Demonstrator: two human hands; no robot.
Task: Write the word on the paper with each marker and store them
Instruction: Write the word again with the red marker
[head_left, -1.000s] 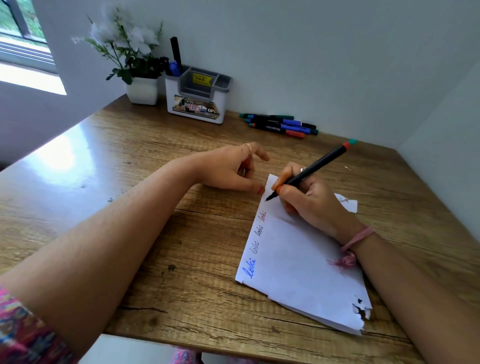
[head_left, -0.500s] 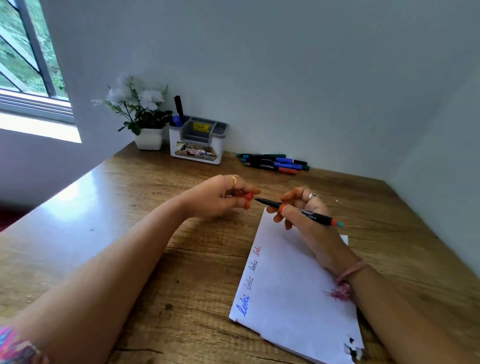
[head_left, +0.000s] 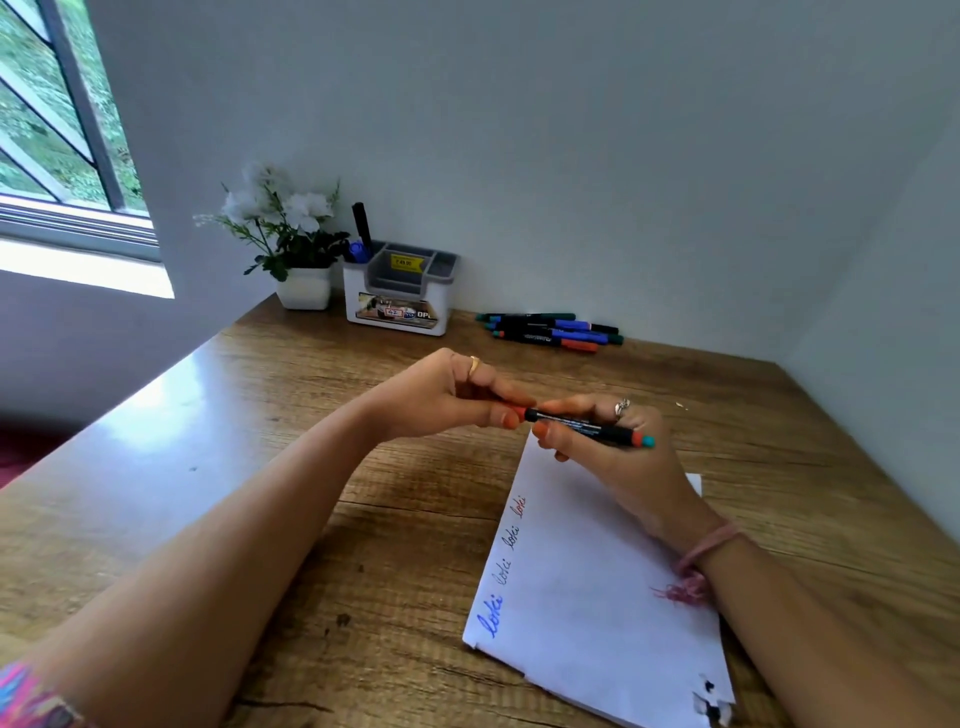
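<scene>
My right hand holds a black marker level above the top edge of the white paper; its rear end is red and teal. My left hand meets the marker's tip end, its fingers pinched on a small red cap. Down the paper's left edge the same word is written several times in blue, black and red ink. A white and grey pen holder stands at the back by the wall with a black marker and a blue one upright in it.
Several loose markers lie in a bunch against the back wall, right of the holder. A white pot of flowers stands left of the holder. The wooden desk fits into a corner, with a wall close on the right.
My right hand lifted the marker off the paper and turned it level. My left hand came up to its tip with the red cap. The view tilted up.
</scene>
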